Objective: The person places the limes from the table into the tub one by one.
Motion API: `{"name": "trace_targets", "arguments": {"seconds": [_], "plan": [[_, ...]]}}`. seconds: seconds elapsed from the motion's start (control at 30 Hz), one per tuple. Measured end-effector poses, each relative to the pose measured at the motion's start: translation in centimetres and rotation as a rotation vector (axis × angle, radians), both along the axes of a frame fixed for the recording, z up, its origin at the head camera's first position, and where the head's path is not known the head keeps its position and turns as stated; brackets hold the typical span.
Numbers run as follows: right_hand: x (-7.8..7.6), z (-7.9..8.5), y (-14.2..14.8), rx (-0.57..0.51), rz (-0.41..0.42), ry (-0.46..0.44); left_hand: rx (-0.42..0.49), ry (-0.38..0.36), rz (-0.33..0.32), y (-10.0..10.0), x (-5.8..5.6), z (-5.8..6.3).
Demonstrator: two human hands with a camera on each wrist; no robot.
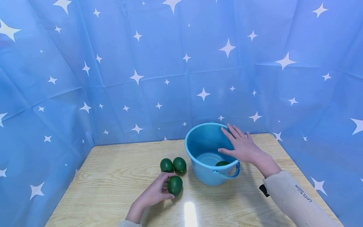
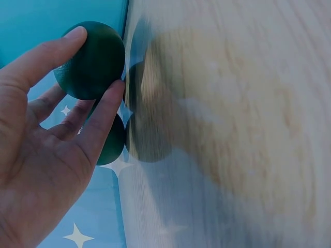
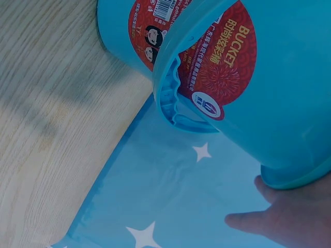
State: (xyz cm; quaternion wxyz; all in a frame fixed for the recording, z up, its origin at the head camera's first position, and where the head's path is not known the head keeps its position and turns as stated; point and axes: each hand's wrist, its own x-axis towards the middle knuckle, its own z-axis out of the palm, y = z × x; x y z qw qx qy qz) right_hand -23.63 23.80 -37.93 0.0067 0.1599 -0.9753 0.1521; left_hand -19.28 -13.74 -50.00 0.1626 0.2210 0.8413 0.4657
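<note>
With thumb and fingers, my left hand (image 1: 154, 191) holds a dark green, smooth oval lime (image 1: 175, 185). In the left wrist view, the thumb lies on one side of this lime (image 2: 93, 59) and fingertips on another. Just beyond it, two more limes (image 1: 166, 165) (image 1: 180, 165) lie side by side on the table. A light blue bucket (image 1: 202, 174) stands to their right, with another lime (image 1: 222, 163) partly visible inside. My right hand (image 1: 244, 148) is at the bucket's right rim, its fingers spread and fairly straight.
The bucket's handle (image 1: 234, 171) hangs at its near right side. A red label (image 3: 220, 57) shows on its wall in the right wrist view. The wooden table (image 1: 113, 176) meets a blue star-patterned cloth (image 1: 158, 63) behind and at both sides.
</note>
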Motion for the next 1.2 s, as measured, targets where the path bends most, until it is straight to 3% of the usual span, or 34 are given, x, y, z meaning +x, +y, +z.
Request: {"name": "trace_targets", "arguments": {"seconds": [1.2], "plan": [[0.05, 0.03, -0.01, 0.016, 0.001, 0.005, 0.021, 0.024, 0.014, 0.19, 0.28, 0.52]]}}
